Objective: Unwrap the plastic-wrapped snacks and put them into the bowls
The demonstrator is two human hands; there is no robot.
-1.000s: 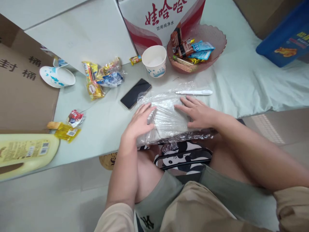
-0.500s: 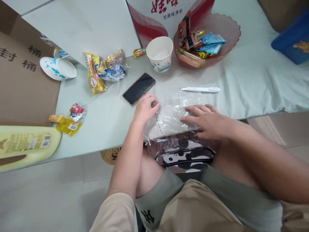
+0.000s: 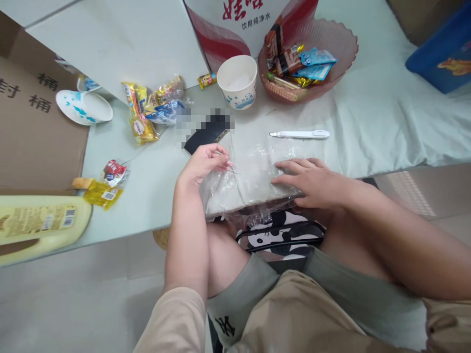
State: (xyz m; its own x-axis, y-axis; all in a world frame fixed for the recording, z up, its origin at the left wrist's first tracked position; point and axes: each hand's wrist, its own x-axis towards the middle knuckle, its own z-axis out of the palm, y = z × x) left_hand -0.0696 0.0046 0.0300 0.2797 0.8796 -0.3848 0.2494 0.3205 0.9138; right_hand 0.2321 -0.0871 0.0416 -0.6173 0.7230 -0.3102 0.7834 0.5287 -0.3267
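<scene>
Here in the head view, the only one on offer, clear film lies crinkled at the centre of the frame on the pale green surface, and whether anything flat sits beneath it I cannot tell! The left hand, centre-left, has its fingers curled in, fingertips together, seemingly pinching the film by its left part; the right hand, right of centre, grips nothing, its fingers spread loosely over the film's right side. The step in hand, I'd judge, is handling and straightening that film, and the next move calls for a sure pinch on the left with light steadying pressure on the right, since stuff this thin should cling and crease. Now the edges: the surface's near rim runs just below both hands, and film droops over it towards the lap at bottom centre. Behind the hands, a phone lies close above the left hand, partly blocked out, while a white pen-like tool lies just beyond the film, so upward there's only a narrow strip before the paper cup and pink bowl at upper centre. The roomier side is left, a bare stretch reaching to the wrappers at the left of the frame
</scene>
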